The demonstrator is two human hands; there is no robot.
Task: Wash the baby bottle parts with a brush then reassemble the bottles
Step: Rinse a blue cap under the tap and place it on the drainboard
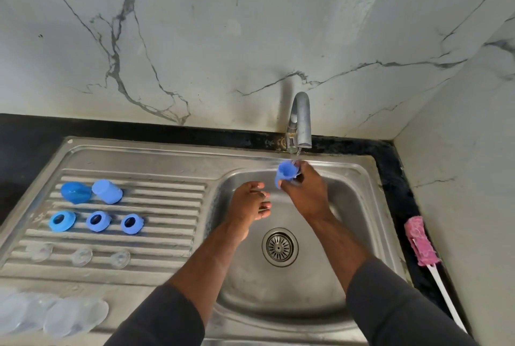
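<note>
Blue bottle cap (287,173) sits just under the tap (300,122), gripped in the right hand (308,195) above the sink basin (351,206). The left hand (250,202) hangs beside it, fingers loose, holding nothing. Two more caps (107,191), three blue collar rings (98,221), clear teats (82,256) and bottles (75,315) lie on the drainboard (167,206). A pink bottle brush (419,242) rests on the right counter.

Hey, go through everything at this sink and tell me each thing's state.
right hand: grips blue cap under the tap
left hand: open, empty
other caps: lying on the drainboard
collar rings: flat on the drainboard
clear nipples: set on the drainboard
bottles: lying down
brush: lying on the counter
</note>
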